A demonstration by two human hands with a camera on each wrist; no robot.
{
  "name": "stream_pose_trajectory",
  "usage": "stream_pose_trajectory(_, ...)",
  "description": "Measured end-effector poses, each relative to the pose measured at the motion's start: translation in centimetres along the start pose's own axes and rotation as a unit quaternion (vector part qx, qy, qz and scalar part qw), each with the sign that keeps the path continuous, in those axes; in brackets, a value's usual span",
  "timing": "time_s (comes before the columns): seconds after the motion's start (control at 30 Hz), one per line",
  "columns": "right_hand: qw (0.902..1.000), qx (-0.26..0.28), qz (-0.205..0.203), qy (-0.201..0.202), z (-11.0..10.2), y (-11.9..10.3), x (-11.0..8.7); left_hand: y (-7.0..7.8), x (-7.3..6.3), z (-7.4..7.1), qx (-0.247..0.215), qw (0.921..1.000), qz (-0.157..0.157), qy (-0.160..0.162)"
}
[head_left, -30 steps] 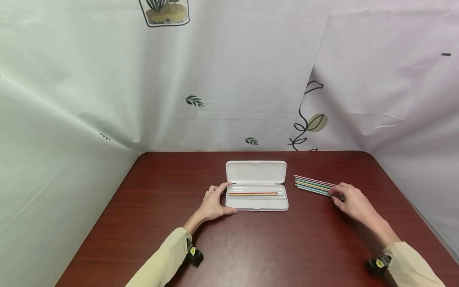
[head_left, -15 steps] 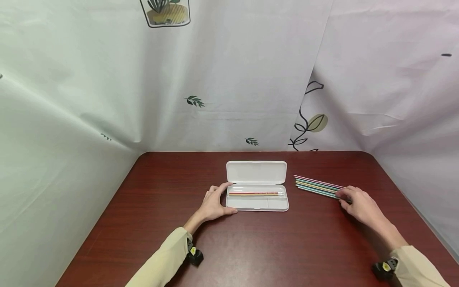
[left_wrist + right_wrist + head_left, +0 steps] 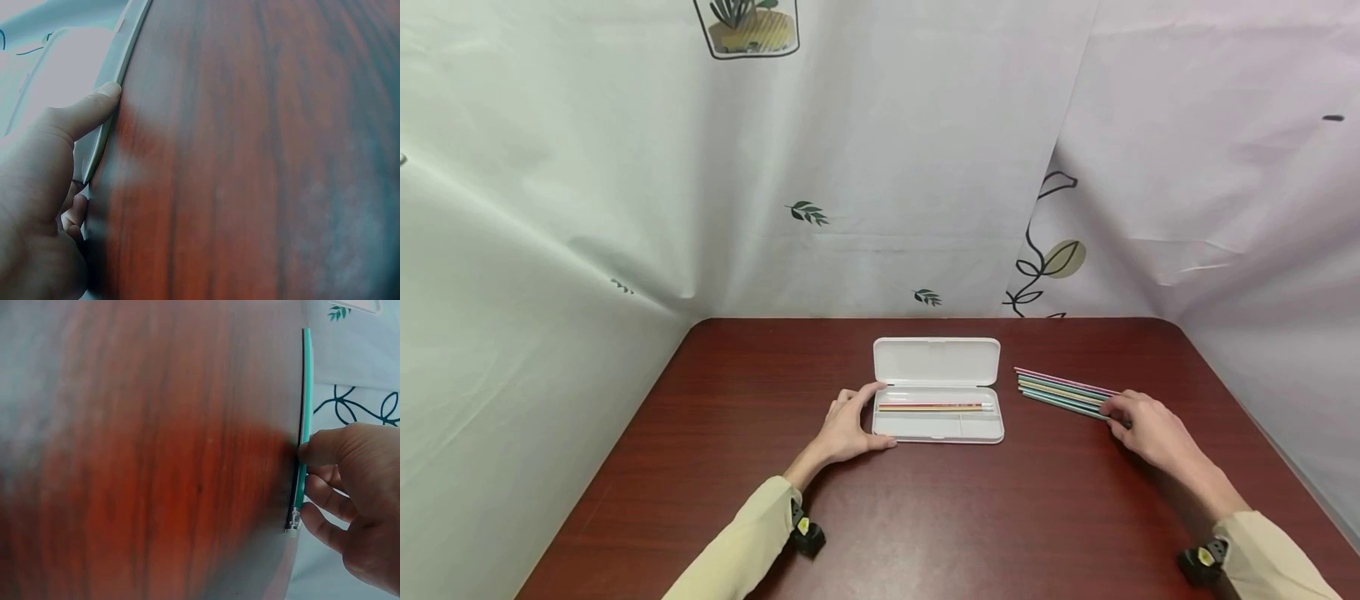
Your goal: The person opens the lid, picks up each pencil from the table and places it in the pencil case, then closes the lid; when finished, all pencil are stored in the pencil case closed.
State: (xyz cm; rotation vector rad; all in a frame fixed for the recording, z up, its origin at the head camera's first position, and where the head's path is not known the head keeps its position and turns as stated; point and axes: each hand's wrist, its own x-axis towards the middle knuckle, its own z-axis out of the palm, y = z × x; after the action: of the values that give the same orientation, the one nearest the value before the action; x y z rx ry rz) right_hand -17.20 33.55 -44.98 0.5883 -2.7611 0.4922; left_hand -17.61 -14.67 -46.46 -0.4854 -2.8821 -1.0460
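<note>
Left hand (image 3: pixel 844 427) holds case (image 3: pixel 917 428) — right hand (image 3: pixel 1152 427) pinches green pencil (image 3: pixel 307 387).

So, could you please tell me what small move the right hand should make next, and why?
I'd probably lift the green pencil toward the open white case: the right hand pinches it, the left hand grips the case, and pencils already lie inside.

It is bright, with a soft shine on the table (image 3: pixel 917 517) in front of the white case (image 3: pixel 917 427). Gray shadows run down the cloth (image 3: pixel 865 150) behind the white case. Both wrist pictures look hazy and a bit blurry.
</note>
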Motion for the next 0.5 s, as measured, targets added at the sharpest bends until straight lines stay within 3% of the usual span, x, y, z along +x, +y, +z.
stream_pose_trajectory(0.5, 0.9996, -0.003, -0.004, -0.027, -0.12, -0.16, 0.26, 0.12, -0.12, 0.04, 0.000, 1.0000, -0.003, 0.000)
